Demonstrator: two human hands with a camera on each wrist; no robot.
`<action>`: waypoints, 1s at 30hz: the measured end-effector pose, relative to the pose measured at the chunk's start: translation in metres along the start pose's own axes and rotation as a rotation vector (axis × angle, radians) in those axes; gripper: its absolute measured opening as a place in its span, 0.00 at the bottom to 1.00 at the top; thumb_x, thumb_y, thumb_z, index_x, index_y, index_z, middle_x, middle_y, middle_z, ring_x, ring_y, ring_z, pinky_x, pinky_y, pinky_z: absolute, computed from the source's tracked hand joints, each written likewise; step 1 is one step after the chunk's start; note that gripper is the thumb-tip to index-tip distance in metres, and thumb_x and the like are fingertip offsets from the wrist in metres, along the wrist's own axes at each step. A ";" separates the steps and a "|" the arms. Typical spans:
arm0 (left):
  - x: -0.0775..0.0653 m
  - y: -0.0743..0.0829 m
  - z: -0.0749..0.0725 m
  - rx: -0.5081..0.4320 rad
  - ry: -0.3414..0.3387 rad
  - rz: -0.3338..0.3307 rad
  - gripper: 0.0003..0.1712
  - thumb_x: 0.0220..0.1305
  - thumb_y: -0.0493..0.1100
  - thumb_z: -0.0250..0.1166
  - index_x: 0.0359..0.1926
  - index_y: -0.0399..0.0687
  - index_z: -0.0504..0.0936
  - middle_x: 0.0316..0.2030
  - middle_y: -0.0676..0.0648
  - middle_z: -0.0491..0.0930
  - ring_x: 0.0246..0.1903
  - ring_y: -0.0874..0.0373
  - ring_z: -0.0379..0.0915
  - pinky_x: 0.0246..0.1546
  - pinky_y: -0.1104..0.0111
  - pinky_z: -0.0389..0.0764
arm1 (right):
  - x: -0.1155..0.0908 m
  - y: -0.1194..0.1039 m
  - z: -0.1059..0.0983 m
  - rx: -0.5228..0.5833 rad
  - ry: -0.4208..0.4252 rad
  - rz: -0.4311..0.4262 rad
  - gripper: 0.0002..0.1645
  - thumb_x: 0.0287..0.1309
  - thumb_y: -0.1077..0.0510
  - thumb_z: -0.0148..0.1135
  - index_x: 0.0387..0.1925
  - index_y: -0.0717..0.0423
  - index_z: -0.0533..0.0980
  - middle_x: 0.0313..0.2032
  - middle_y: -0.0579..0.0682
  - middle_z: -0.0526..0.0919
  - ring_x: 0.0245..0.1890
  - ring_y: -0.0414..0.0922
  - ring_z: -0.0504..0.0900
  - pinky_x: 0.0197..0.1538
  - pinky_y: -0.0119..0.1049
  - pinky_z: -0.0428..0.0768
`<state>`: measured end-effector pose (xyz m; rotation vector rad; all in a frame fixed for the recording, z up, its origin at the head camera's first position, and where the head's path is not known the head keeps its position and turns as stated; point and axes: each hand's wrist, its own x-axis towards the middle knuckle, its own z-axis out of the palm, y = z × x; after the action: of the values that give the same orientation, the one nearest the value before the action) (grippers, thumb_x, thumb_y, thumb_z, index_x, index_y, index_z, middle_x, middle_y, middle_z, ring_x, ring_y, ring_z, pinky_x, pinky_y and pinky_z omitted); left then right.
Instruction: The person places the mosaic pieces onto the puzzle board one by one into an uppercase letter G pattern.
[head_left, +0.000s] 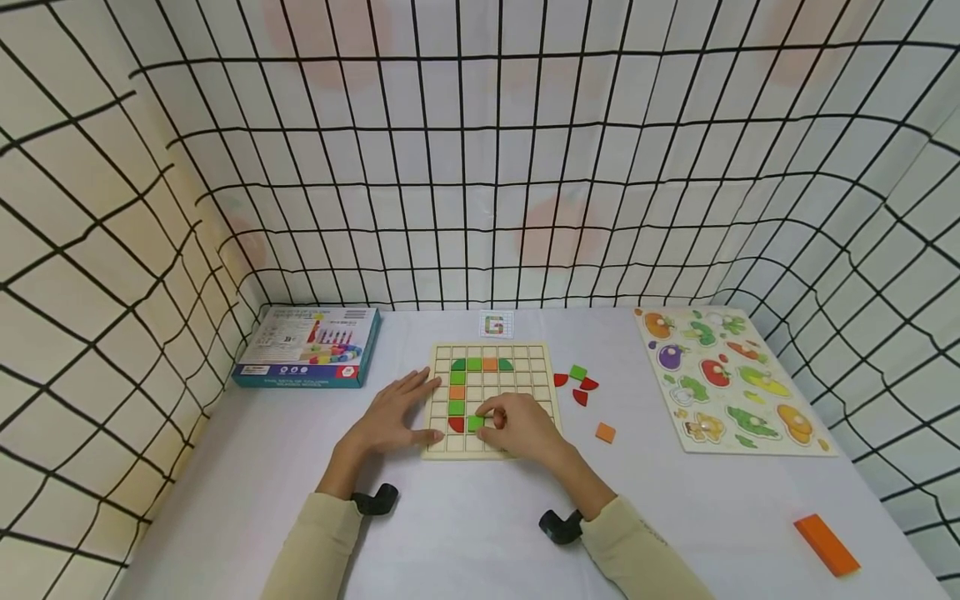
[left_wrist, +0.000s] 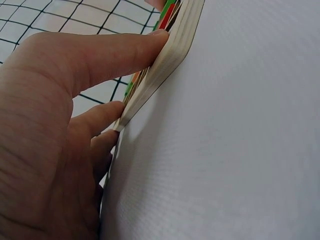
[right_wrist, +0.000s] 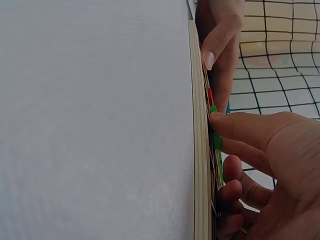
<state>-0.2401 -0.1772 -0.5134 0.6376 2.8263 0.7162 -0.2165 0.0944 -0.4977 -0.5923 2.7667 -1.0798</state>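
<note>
A wooden grid board [head_left: 522, 377] lies mid-table, carrying green and orange square tiles, two green quarter-circles at the top and a red quarter-circle [head_left: 457, 425] at the lower left. Between thumb and index finger, my right hand [head_left: 525, 427] pinches a green square tile [head_left: 475, 423] beside the red piece. In the right wrist view the green tile [right_wrist: 216, 141] is at the thumb tip, just above the board surface or on it; I cannot tell which. My left hand [head_left: 392, 414] is spread, its thumb and fingertips touching the board's left edge [left_wrist: 162, 65].
Loose red quarter-circles [head_left: 581, 397], a green square [head_left: 577, 372] and an orange square [head_left: 605, 432] lie right of the board. Behind it stands a pattern card [head_left: 497, 324]. A boxed set [head_left: 307, 346] is at left, a vegetable puzzle [head_left: 735, 379] and orange block [head_left: 827, 545] at right.
</note>
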 end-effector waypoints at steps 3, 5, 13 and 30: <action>0.000 0.000 -0.001 0.000 -0.002 0.001 0.55 0.55 0.70 0.67 0.80 0.59 0.61 0.83 0.49 0.50 0.82 0.45 0.41 0.78 0.37 0.46 | 0.000 -0.001 0.000 -0.004 -0.005 0.002 0.13 0.58 0.53 0.75 0.45 0.48 0.88 0.19 0.39 0.73 0.18 0.36 0.68 0.22 0.27 0.62; 0.000 0.000 -0.001 -0.001 -0.005 -0.001 0.55 0.55 0.70 0.67 0.80 0.60 0.61 0.83 0.50 0.49 0.82 0.45 0.41 0.79 0.38 0.45 | 0.000 -0.001 0.000 -0.005 -0.006 0.002 0.13 0.58 0.53 0.75 0.46 0.47 0.88 0.19 0.39 0.73 0.18 0.36 0.68 0.22 0.27 0.62; 0.000 -0.001 0.000 0.000 -0.006 -0.002 0.55 0.55 0.70 0.67 0.80 0.60 0.60 0.83 0.50 0.49 0.82 0.45 0.41 0.79 0.38 0.45 | 0.001 0.000 0.002 -0.017 -0.001 0.003 0.14 0.58 0.51 0.75 0.46 0.46 0.89 0.19 0.39 0.74 0.18 0.36 0.68 0.21 0.28 0.60; 0.000 0.001 -0.002 0.000 -0.013 0.000 0.55 0.55 0.69 0.67 0.80 0.59 0.60 0.83 0.50 0.48 0.83 0.46 0.40 0.79 0.38 0.45 | -0.004 0.013 -0.017 0.088 0.038 0.025 0.14 0.59 0.51 0.75 0.47 0.47 0.88 0.23 0.42 0.76 0.23 0.39 0.71 0.24 0.29 0.66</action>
<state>-0.2399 -0.1774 -0.5115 0.6395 2.8140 0.7097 -0.2210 0.1149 -0.4942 -0.5298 2.7334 -1.2127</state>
